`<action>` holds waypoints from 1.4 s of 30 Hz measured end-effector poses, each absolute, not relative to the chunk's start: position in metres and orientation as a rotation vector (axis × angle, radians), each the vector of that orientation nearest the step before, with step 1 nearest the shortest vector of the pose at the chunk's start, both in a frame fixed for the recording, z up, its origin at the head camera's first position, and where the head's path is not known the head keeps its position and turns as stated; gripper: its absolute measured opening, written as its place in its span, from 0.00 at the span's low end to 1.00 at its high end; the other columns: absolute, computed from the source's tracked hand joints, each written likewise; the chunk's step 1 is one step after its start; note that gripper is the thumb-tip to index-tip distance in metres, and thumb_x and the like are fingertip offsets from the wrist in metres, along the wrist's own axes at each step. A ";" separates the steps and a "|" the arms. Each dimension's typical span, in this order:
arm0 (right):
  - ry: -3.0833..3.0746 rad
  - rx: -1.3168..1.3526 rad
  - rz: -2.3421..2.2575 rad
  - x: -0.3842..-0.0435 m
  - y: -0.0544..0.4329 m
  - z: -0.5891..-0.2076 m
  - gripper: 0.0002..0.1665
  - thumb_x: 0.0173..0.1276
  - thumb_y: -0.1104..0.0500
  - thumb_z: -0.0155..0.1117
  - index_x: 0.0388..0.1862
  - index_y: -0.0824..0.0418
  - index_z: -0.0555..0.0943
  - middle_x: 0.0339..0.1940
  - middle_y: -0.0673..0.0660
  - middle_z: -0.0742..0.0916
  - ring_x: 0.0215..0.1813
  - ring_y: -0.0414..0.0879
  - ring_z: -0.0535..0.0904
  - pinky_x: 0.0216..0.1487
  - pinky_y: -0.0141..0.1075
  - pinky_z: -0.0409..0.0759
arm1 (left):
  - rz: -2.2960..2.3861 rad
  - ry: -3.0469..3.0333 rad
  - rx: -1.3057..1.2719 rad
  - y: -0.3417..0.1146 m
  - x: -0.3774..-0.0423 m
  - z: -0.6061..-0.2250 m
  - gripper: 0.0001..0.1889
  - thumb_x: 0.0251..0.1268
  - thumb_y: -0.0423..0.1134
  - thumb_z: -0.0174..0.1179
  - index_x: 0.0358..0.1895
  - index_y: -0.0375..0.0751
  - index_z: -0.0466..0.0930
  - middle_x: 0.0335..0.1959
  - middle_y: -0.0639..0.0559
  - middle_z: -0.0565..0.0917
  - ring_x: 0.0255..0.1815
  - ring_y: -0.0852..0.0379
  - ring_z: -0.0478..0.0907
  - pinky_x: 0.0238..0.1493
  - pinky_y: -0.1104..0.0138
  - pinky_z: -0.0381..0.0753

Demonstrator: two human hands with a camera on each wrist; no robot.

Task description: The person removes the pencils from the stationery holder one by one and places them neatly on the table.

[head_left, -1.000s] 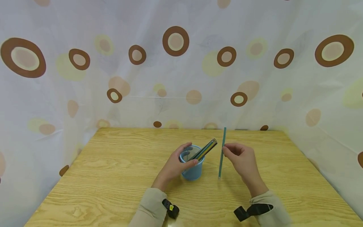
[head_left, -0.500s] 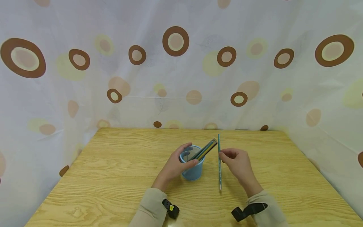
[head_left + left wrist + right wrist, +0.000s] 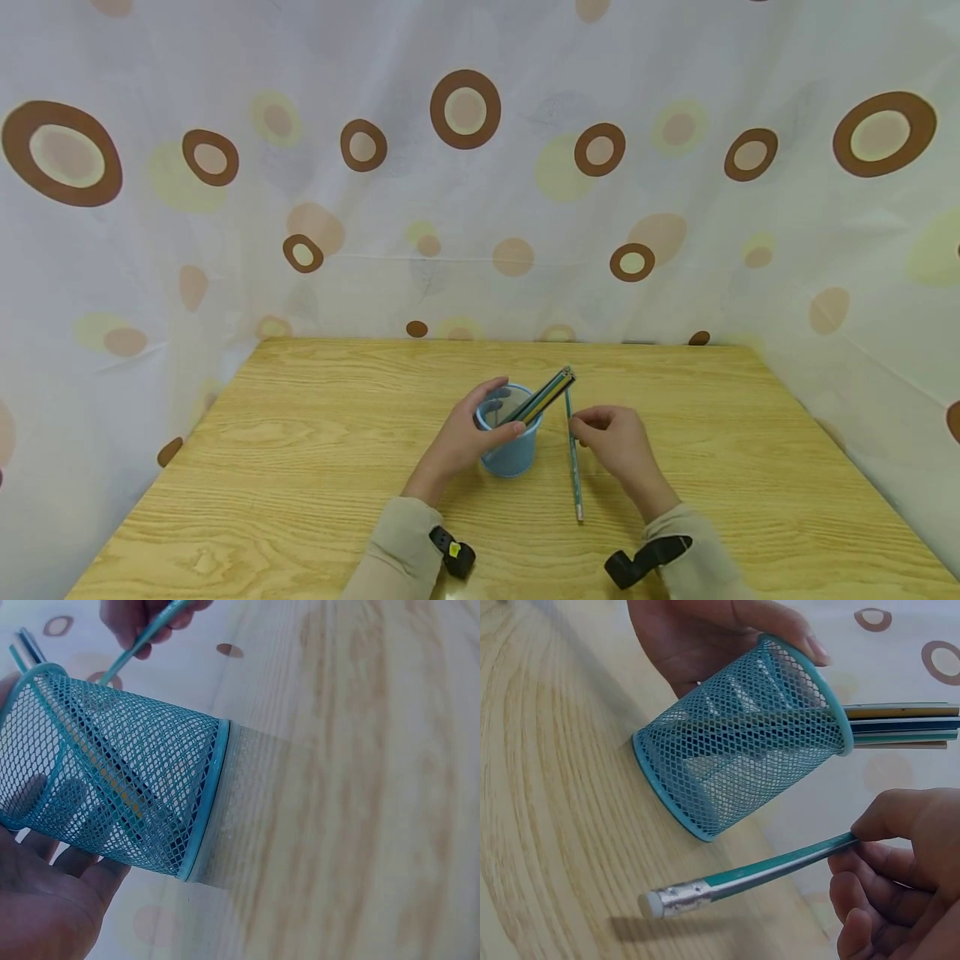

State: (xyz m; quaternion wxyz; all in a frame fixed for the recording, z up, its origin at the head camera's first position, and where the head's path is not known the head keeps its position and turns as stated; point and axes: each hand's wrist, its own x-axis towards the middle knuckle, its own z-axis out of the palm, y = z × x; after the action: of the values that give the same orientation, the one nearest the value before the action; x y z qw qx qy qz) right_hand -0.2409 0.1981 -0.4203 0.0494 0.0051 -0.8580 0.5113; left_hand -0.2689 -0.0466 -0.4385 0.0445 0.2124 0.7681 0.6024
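My left hand [image 3: 453, 450] grips a light blue mesh pencil cup [image 3: 512, 460], thumb and fingers around its rim. Inside, a bundle of pencils [image 3: 546, 398] leans right and sticks out over the edge. Just to the cup's right, my right hand [image 3: 618, 442] pinches a single green pencil [image 3: 576, 487] between thumb and fingertips. Its white eraser [image 3: 652, 905] points toward me, low over the table, where its shadow falls in the right wrist view. The far end of this pencil passes behind the bundle in the head view.
The wood-grain table [image 3: 315, 467] stretches out on both sides of the hands. A white curtain [image 3: 510, 200] with brown and pastel circles stands behind it and along both sides. Black wrist cameras are strapped over both sleeves [image 3: 393, 542].
My right hand has moved left and nearer to me, bringing the pinched pencil close beside the cup with its eraser end farther toward me. The left hand and cup have stayed put.
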 end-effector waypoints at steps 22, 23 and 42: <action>-2.769 -0.090 1.406 -0.245 0.188 -0.437 0.11 0.65 0.60 0.65 0.37 0.68 0.87 0.26 0.53 0.86 0.26 0.44 0.80 0.27 0.36 0.77 | 1.830 2.362 0.645 -0.047 -0.267 -0.437 0.37 0.61 0.55 0.68 0.73 0.66 0.63 0.71 0.57 0.67 0.71 0.50 0.63 0.63 0.45 0.67; -2.773 -0.093 1.404 -0.244 0.187 -0.438 0.11 0.65 0.61 0.65 0.36 0.68 0.87 0.25 0.53 0.86 0.25 0.44 0.79 0.26 0.36 0.77 | 1.831 2.360 0.646 -0.047 -0.268 -0.437 0.37 0.61 0.55 0.68 0.73 0.66 0.63 0.71 0.57 0.67 0.70 0.50 0.63 0.63 0.45 0.67; -2.845 -0.062 1.254 -0.247 0.187 -0.447 0.07 0.60 0.61 0.70 0.27 0.64 0.88 0.21 0.51 0.84 0.27 0.44 0.77 0.29 0.36 0.75 | 1.832 2.353 0.667 -0.048 -0.269 -0.438 0.36 0.62 0.55 0.67 0.73 0.66 0.63 0.71 0.57 0.66 0.71 0.50 0.63 0.64 0.45 0.66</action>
State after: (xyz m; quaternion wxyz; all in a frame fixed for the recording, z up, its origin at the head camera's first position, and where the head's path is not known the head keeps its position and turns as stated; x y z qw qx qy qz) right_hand -0.2471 0.1873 -0.4470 0.0160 -0.0199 -0.9148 0.4031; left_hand -0.2685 -0.0476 -0.4383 0.0426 0.2181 0.7693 0.5990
